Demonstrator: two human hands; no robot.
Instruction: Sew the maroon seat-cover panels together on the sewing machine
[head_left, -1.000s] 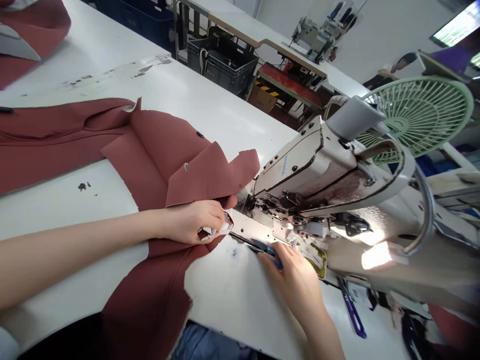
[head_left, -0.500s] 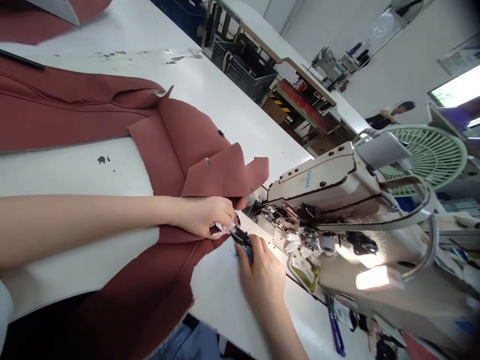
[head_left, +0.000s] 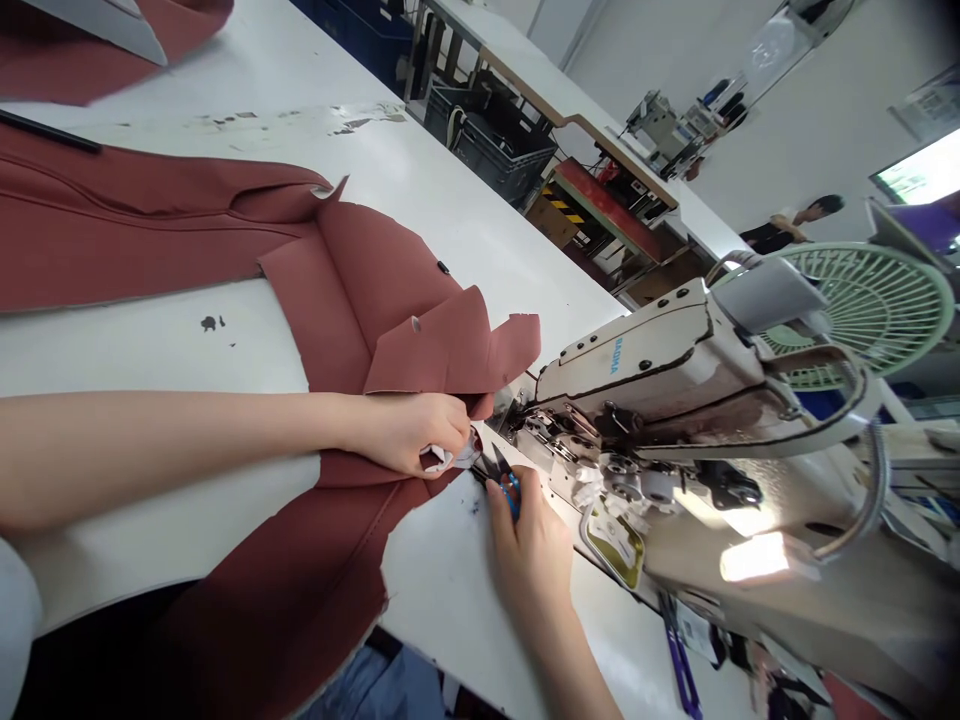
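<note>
Rust-red fabric (head_left: 360,300) pinched at its white-backed edge by our left hand (head_left: 405,432) | right hand (head_left: 534,545) closed round blue snips (head_left: 504,478) | blades point at the pinch, just beside our left fingertips

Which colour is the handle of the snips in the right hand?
Blue: the small thread snips in the right hand, head view.

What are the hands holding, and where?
The left hand pinches the red fabric at its edge; the right hand grips small snips by the blue handle.
</note>
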